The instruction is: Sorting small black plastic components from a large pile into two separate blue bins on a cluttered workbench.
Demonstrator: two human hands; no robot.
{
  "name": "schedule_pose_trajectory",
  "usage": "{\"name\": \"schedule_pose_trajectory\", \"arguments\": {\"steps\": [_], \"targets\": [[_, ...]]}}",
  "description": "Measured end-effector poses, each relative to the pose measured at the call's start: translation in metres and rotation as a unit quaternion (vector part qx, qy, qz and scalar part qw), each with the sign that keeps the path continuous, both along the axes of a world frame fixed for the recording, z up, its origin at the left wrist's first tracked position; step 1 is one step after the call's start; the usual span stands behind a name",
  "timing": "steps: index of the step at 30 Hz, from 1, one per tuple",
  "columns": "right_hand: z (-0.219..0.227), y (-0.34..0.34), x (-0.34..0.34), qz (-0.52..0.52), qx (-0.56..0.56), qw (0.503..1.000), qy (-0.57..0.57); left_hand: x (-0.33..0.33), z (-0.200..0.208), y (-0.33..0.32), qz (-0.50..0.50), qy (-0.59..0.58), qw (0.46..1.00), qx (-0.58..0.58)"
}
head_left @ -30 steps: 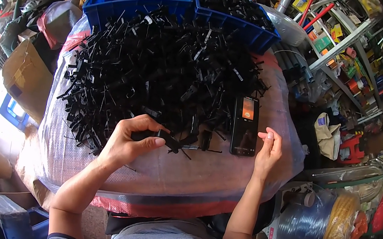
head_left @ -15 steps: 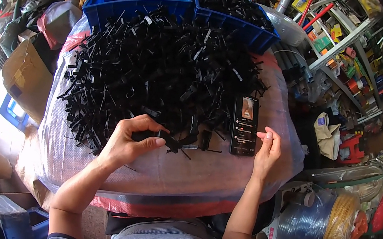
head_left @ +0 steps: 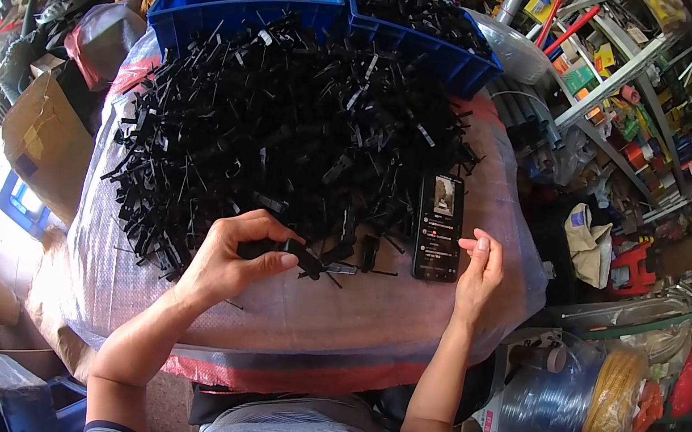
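Observation:
My left hand (head_left: 232, 260) is closed around a black plastic part (head_left: 307, 259), gripped between thumb and fingers at the near edge of a large heap of similar black parts (head_left: 288, 125). Much of the held part is hidden by my fingers, so its exact kind cannot be told. A phone (head_left: 439, 228) with a lit screen lies face up to the right of the heap. Just right of the phone, my right hand (head_left: 480, 273) is raised with loosely bent fingers apart and nothing in them. Its fingertips are close to the phone's right edge.
Behind the heap stand a blue bin (head_left: 249, 2) and another blue bin (head_left: 427, 48) filled with black parts. A pale woven plastic sheet (head_left: 304, 309) covers the work surface. To the right are metal shelving (head_left: 617, 78) and wrapped coils of tubing (head_left: 545, 415); cardboard (head_left: 47, 132) stands left.
The picture on the phone's screen has changed and its text has shifted. Both hands stay nearly in place, the left still holding the black part.

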State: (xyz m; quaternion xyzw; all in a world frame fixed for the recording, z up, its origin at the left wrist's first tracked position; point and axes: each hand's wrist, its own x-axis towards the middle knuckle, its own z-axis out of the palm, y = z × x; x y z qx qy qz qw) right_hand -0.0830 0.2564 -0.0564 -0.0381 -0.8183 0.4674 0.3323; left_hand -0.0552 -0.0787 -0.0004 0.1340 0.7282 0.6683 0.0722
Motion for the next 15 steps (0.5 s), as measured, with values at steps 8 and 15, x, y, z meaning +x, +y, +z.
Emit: {"name": "schedule_pose_trajectory", "arguments": {"steps": [8, 15], "targets": [[0.0015, -0.0011, 0.0, -0.004, 0.001, 1.0, -0.008, -0.0021, -0.0027, 0.0, -0.003, 0.006, 1.0, -0.015], [-0.0013, 0.0004, -0.001, 0.007, 0.006, 1.0, -0.003, -0.0014, -0.0032, -0.0009, 0.006, 0.008, 1.0, -0.014]]}}
